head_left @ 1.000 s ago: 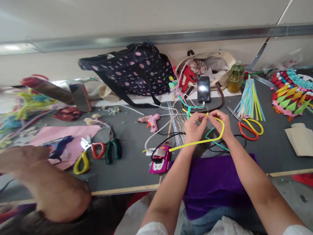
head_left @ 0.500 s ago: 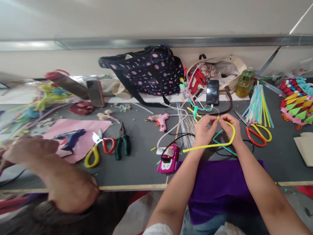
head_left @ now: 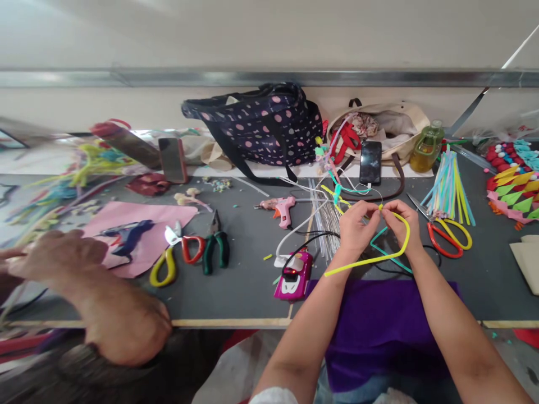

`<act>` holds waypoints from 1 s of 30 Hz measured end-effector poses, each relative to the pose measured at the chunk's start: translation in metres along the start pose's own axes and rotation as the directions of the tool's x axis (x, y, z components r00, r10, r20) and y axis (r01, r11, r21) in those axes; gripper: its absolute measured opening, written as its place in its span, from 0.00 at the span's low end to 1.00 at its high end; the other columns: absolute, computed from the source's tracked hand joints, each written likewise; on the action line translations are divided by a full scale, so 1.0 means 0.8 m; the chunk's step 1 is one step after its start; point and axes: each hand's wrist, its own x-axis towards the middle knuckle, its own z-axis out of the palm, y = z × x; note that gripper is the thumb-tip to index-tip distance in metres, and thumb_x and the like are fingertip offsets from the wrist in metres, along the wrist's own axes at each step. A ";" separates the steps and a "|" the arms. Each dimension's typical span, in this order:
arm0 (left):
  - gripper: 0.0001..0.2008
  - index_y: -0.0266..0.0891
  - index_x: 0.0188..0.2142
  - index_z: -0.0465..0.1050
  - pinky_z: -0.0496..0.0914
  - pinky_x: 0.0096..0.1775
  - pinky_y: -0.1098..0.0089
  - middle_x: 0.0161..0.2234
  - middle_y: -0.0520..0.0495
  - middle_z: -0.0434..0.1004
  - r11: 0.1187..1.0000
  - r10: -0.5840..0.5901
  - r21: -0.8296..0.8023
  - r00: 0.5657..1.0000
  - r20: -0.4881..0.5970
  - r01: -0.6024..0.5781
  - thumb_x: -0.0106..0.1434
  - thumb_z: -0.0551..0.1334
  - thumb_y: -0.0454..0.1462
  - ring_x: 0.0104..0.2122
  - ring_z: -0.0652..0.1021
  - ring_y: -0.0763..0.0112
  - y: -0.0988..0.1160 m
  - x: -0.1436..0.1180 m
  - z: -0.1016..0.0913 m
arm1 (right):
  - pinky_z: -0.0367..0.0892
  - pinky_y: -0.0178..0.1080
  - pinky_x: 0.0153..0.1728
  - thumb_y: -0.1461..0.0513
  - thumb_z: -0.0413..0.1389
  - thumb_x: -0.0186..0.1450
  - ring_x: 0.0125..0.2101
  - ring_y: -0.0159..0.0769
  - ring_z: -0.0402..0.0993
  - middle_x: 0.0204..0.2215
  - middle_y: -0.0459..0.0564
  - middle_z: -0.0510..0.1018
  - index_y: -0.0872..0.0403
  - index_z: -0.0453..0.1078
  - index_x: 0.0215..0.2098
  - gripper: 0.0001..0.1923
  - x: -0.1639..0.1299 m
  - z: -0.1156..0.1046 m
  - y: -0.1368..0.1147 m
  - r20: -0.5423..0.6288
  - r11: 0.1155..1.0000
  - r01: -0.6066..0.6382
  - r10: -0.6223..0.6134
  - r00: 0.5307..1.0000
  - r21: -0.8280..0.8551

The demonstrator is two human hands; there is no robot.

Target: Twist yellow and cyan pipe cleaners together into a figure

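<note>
Above the grey worktable (head_left: 236, 292), at two o'clock from the purple cloth (head_left: 379, 325), left hand (head_left: 355, 229) and right hand (head_left: 403, 225) pinch the yellow pipe cleaner (head_left: 381, 259) closed; twisting tightly at the pinch should likely keep its loop even

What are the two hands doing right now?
Left hand: closed, pinching the yellow pipe cleaner.
Right hand: closed, pinching the same pipe cleaner.

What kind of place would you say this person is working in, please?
Probably a handicraft workbench: the hands bend a yellow pipe cleaner, with a pink glue gun, scissors and more pipe cleaners on the grey table.
</note>
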 end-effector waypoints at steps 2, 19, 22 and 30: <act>0.05 0.39 0.29 0.73 0.67 0.33 0.72 0.27 0.51 0.74 1.000 -0.006 -0.001 1.000 0.009 0.006 0.60 0.60 0.33 0.27 0.73 0.74 0.000 0.000 0.000 | 0.56 0.31 0.22 0.57 0.59 0.60 0.21 0.26 0.59 0.21 0.41 0.68 0.54 0.70 0.28 0.08 0.001 -0.001 0.001 0.002 1.000 -0.006 0.006 1.000 -0.013; 0.03 0.39 0.31 0.74 0.67 0.35 0.72 0.28 0.51 0.75 0.994 -0.098 -0.037 0.994 0.039 0.100 0.58 0.60 0.32 0.28 0.74 0.73 -0.002 -0.001 0.002 | 0.58 0.32 0.23 0.56 0.59 0.60 0.21 0.27 0.61 0.23 0.42 0.71 0.53 0.71 0.31 0.09 0.003 -0.004 0.002 0.027 1.000 -0.003 0.003 1.000 0.003; 0.03 0.39 0.31 0.74 0.68 0.35 0.72 0.28 0.51 0.75 0.989 -0.132 -0.069 0.990 0.042 0.134 0.57 0.61 0.32 0.29 0.74 0.73 0.001 -0.001 0.001 | 0.59 0.32 0.24 0.57 0.59 0.60 0.22 0.28 0.62 0.23 0.43 0.71 0.53 0.70 0.30 0.08 0.001 -0.003 -0.002 0.009 1.000 0.024 -0.024 1.000 -0.018; 0.02 0.38 0.30 0.74 0.68 0.35 0.71 0.28 0.51 0.75 0.965 -0.169 -0.190 0.983 0.071 0.180 0.57 0.62 0.34 0.29 0.75 0.73 0.002 0.000 -0.005 | 0.60 0.32 0.25 0.58 0.59 0.59 0.23 0.29 0.63 0.23 0.42 0.72 0.53 0.70 0.29 0.07 -0.003 0.001 -0.007 -0.020 0.994 0.068 -0.070 0.997 -0.080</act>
